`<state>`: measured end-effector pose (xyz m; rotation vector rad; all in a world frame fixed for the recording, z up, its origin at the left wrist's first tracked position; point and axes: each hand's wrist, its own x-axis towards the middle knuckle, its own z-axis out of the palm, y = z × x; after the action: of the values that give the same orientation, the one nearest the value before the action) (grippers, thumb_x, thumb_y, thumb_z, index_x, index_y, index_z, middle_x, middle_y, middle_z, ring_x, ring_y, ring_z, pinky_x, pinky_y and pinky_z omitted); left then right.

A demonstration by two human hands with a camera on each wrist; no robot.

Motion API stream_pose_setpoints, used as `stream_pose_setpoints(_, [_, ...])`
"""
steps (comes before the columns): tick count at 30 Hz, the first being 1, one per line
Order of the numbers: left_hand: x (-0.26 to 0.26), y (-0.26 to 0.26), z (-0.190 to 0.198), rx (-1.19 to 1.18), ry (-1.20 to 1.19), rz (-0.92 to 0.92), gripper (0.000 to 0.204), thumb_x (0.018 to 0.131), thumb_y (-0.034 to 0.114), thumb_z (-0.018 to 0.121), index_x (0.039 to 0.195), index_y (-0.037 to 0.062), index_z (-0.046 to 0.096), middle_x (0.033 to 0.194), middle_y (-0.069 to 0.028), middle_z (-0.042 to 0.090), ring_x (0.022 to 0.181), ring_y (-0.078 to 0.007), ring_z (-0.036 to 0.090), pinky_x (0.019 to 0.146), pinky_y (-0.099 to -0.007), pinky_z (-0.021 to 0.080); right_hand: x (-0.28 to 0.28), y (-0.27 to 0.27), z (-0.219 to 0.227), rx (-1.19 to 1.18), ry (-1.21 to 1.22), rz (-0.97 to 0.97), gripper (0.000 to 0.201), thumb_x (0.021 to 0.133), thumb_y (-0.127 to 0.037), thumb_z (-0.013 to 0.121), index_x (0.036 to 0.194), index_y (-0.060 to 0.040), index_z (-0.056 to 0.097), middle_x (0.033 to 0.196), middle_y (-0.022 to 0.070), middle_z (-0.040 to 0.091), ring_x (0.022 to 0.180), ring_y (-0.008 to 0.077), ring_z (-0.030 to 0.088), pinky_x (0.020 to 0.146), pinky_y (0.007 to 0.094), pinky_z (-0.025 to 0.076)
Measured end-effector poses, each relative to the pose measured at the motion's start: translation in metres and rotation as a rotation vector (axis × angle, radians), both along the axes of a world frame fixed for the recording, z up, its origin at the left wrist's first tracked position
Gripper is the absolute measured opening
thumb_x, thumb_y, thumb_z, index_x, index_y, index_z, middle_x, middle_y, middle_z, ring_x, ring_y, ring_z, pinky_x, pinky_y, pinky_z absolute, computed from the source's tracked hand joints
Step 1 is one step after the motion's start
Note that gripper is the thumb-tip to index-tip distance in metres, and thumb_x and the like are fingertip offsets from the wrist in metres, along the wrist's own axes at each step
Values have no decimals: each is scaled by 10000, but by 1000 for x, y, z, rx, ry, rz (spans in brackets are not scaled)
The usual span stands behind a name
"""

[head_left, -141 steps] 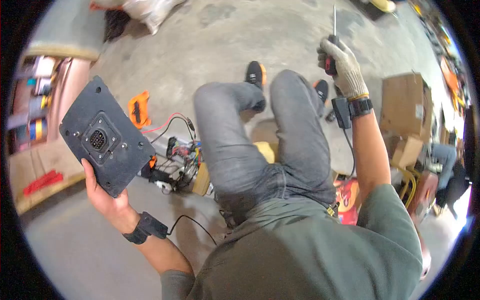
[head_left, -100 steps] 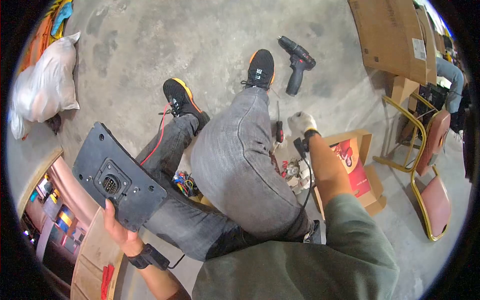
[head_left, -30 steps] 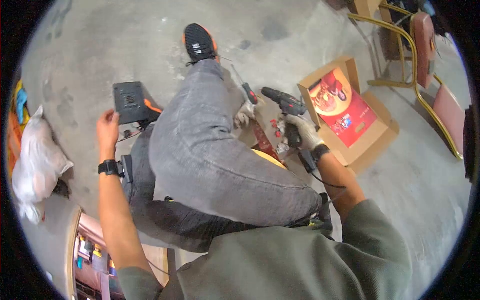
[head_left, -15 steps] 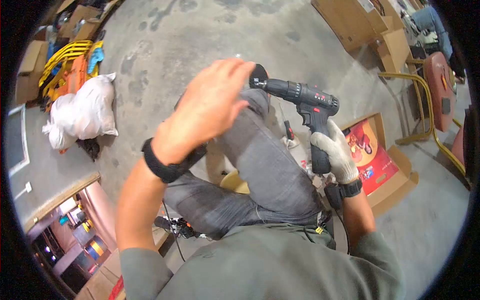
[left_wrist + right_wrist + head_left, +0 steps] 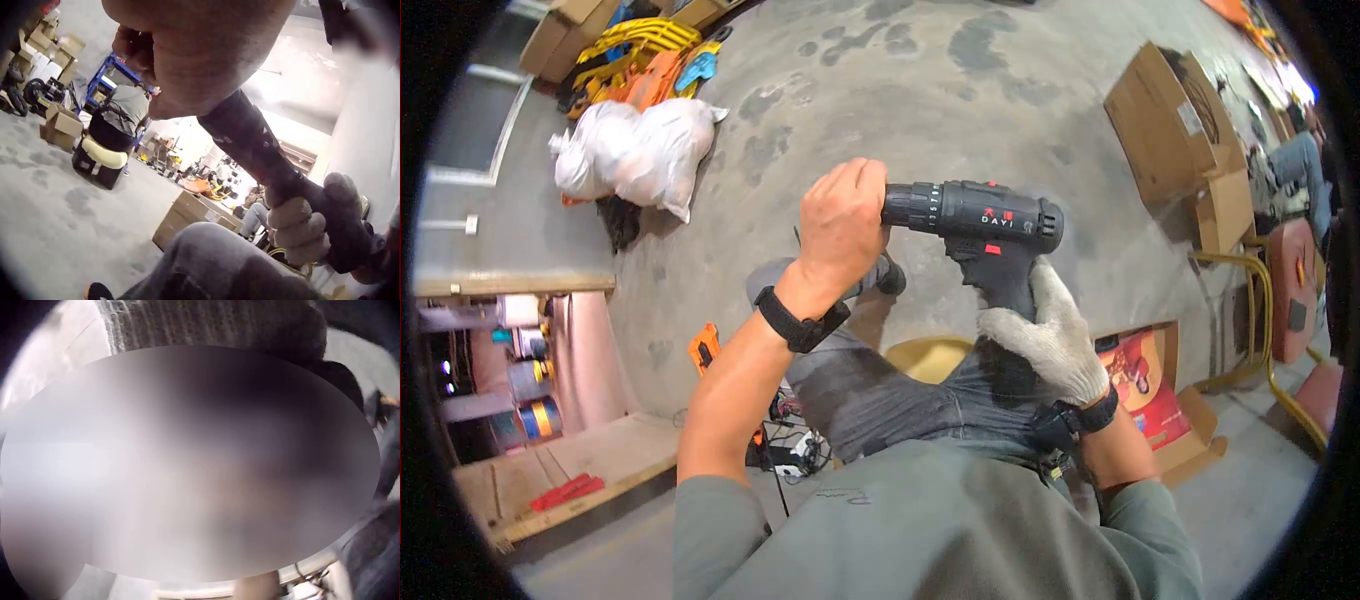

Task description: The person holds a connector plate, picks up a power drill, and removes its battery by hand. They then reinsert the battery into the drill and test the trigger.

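Note:
In the head view a black cordless drill (image 5: 1000,215) is held up level above the person's lap, its nose toward the left. The bare left hand (image 5: 840,225) wraps round the chuck end, so the drill's tip is hidden behind its fingers. My right hand (image 5: 1055,335), in a pale knitted glove, grips the drill's handle from the right, thumb across it. The left wrist view shows the drill body (image 5: 244,137) between the left hand (image 5: 200,56) and the gloved fingers (image 5: 297,228). Mostly blurred, the right wrist view shows the ribbed glove cuff (image 5: 212,325).
An opened carton with a red printed panel (image 5: 1145,385) lies at the right, near a gold-framed chair (image 5: 1285,290). Wires and electronic parts (image 5: 800,450) lie by the left thigh. Farther out are a cardboard box (image 5: 1165,140) and white sacks (image 5: 640,155).
Earlier the left hand held a black plate with a socket and the right a screwdriver; both were let go. The right hand picked up the drill, and the left has now closed round its chuck.

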<state>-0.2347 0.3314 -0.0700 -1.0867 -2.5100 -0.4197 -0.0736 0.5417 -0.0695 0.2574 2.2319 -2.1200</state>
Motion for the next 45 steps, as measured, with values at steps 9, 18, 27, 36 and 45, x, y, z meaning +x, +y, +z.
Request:
stream_pose_setpoints(9, [20,-45,-8,-52,65,55,154,757,61,672,809,57,528,744,-123,579,733,-346,616,656,-440,482,-25,-39,-59,-691,-429,291,467,813,-88,707,1252,-2,573,897,75,668,734,177,658,702,327,567])
stream_pose_setpoints(18, [33,-72,-24,-131,-174,73,172,696,39,684,834,79,590,759,-99,653,717,-303,658,657,-404,500,-31,-38,-70,-262,-194,370,383,805,-109,756,1163,-29,646,924,39,685,837,148,661,738,306,556])
stream_pose_setpoints(27, [44,-74,-33,-59,-135,38,226,646,39,711,828,85,584,745,-81,627,695,-301,633,620,-405,460,-43,-10,-65,-798,-216,367,728,744,-181,751,1392,31,497,1239,139,637,1109,262,643,1010,409,507])
stream_pose_setpoints(36, [65,-54,-58,-254,32,-32,102,723,99,651,729,99,549,671,-44,574,658,-212,635,596,-359,474,-56,-15,-47,379,-29,708,617,778,-418,780,1225,-18,635,998,217,696,938,345,692,860,389,528])
stream_pose_setpoints(45, [69,-43,-61,-251,-65,-59,115,724,70,651,779,85,551,734,-75,596,706,-258,634,630,-396,471,-85,-58,-36,601,133,833,521,715,-416,754,983,17,646,902,256,690,873,401,690,754,453,542])
